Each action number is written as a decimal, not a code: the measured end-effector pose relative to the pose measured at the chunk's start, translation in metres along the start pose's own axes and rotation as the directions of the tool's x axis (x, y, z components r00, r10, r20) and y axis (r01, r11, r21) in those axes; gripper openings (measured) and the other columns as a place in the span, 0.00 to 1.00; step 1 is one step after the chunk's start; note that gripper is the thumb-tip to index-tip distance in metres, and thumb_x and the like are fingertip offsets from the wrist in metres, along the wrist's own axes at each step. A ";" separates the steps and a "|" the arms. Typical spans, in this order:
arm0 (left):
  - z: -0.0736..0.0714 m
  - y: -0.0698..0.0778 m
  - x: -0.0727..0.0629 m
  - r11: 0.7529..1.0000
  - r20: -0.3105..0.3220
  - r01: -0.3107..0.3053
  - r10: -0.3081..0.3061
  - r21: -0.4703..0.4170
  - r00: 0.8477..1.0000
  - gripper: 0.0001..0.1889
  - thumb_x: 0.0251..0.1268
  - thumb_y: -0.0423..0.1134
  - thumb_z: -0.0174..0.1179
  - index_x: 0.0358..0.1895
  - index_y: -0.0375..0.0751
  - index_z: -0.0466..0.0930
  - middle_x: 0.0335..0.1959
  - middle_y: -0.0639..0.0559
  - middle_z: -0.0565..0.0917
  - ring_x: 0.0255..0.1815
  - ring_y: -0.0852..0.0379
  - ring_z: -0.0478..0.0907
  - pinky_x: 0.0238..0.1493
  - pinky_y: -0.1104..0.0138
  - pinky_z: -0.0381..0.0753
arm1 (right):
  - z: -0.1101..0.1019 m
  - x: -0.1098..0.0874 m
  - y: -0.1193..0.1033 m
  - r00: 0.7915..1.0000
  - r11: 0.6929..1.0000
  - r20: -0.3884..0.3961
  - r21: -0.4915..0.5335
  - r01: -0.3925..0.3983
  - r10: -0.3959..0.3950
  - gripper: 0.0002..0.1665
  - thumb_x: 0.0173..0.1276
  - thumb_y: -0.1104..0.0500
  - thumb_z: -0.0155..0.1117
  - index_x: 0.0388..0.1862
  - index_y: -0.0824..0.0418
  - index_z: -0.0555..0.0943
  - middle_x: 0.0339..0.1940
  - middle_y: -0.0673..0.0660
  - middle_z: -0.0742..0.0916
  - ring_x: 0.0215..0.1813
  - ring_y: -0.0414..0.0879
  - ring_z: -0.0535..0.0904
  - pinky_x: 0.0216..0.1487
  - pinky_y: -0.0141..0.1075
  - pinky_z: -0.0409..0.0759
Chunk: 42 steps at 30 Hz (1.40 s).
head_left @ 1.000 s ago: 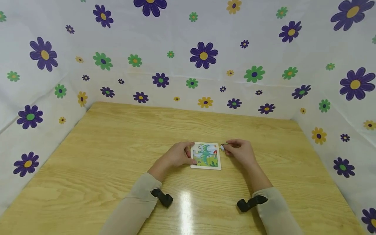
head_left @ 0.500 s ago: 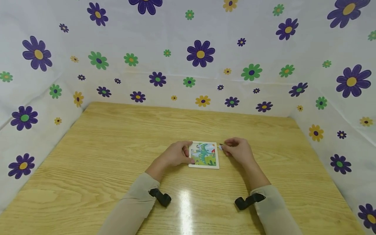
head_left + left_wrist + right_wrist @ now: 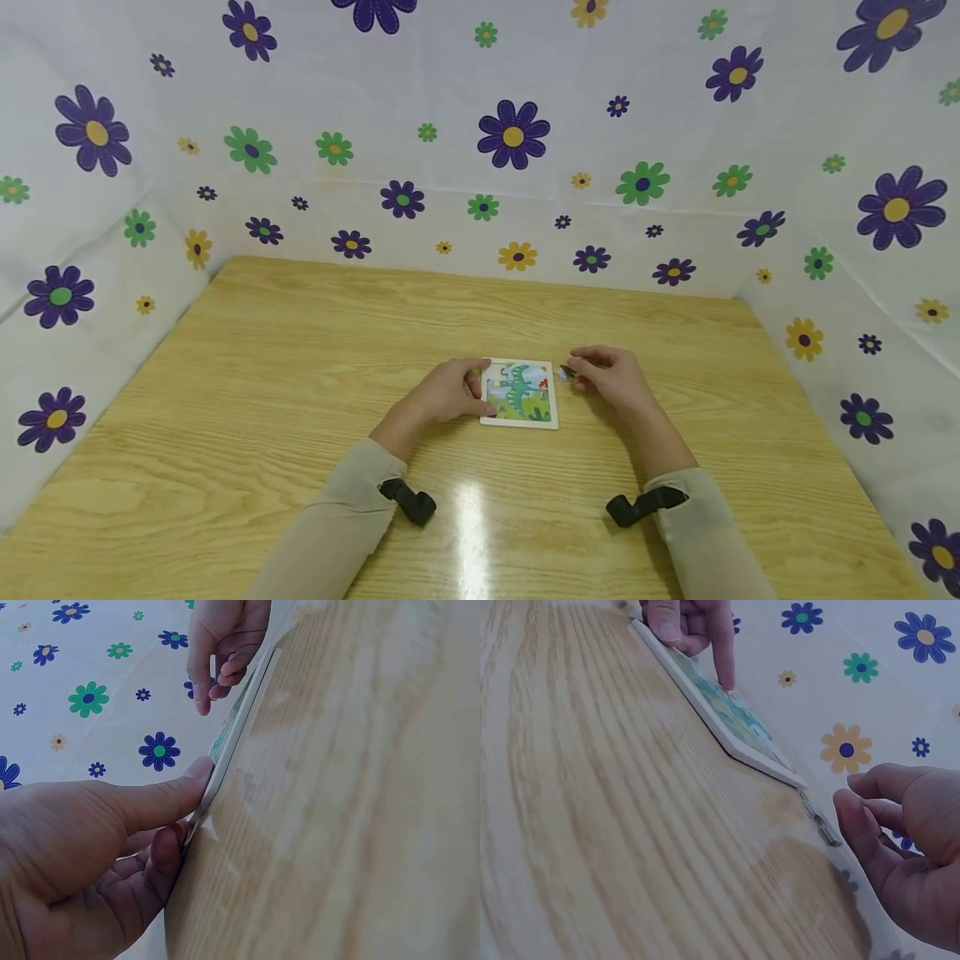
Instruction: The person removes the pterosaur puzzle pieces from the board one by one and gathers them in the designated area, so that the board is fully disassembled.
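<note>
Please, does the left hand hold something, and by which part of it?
The left hand holds the puzzle by the left side of its white frame.

Soft, even light fills the head view, with a white glare streak (image 3: 472, 537) on the yellow-brown wood-grain table (image 3: 300, 350), nearer the wearer than the square white-framed picture puzzle (image 3: 519, 393). Both wrist views look dimmer; the left blurs table grain right of the puzzle.
</note>
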<state>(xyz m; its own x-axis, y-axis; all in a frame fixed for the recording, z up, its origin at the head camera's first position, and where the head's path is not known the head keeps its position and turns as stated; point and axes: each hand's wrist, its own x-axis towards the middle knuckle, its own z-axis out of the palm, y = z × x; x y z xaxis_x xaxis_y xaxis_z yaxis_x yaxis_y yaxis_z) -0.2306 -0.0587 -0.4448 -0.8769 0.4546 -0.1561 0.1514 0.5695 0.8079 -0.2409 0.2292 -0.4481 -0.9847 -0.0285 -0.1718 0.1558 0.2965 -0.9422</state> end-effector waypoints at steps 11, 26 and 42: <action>0.002 -0.002 0.002 1.000 0.007 -0.002 0.002 0.000 1.000 0.42 0.55 0.38 0.75 0.73 0.36 0.66 0.33 0.51 0.78 0.27 0.59 0.71 0.34 0.69 0.71 | 0.018 -0.002 -0.011 0.997 0.991 0.058 -0.128 0.048 -0.041 0.20 0.71 0.60 0.66 0.58 0.68 0.81 0.47 0.62 0.81 0.41 0.42 0.81 0.43 0.29 0.84; 0.005 0.001 0.003 1.000 0.017 -0.004 0.004 0.003 1.000 0.41 0.55 0.40 0.76 0.72 0.36 0.68 0.32 0.51 0.77 0.28 0.59 0.71 0.33 0.69 0.71 | 0.044 -0.002 -0.019 0.976 0.951 0.195 -0.272 0.145 -0.094 0.18 0.72 0.62 0.64 0.57 0.68 0.82 0.38 0.61 0.86 0.33 0.42 0.82 0.36 0.31 0.83; 0.000 -0.003 0.003 1.000 -0.009 0.002 -0.002 0.012 1.000 0.41 0.54 0.40 0.76 0.72 0.36 0.68 0.32 0.52 0.77 0.29 0.59 0.71 0.33 0.69 0.71 | 0.060 -0.001 -0.024 0.968 0.915 0.198 -0.342 0.213 -0.152 0.12 0.73 0.63 0.62 0.53 0.64 0.81 0.40 0.59 0.79 0.31 0.44 0.75 0.32 0.31 0.77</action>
<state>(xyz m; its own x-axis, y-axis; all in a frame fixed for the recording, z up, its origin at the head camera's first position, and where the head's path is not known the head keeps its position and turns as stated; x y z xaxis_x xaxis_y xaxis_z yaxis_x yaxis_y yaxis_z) -0.2337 -0.0590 -0.4480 -0.8814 0.4470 -0.1529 0.1546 0.5787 0.8008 -0.2387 0.1647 -0.4422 -0.9618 -0.2616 -0.0805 -0.0940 0.5920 -0.8005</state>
